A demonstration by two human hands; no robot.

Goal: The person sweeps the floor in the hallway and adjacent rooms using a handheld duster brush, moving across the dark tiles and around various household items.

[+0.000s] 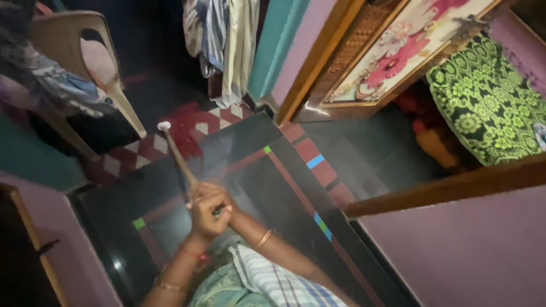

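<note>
Both hands (209, 209) stacked, grip pinching a wooden stick (177, 153) (white-tipped), forearms angled forward over dark floor (267, 170)

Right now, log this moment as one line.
hands: both hands clasped together on long wooden stick | stick end: white tip over red patterned floor | nearby: beige plastic chair

Stick's (176, 153) lower end hidden inside clasped hands (207, 210); right fingers unseen.

We see a glossy, smooth dark floor (341, 148) with matt red tiles. The stick (177, 153) looks wooden, the chair (85, 40) smooth plastic, the hanging clothes (224, 40) soft cloth.
</note>
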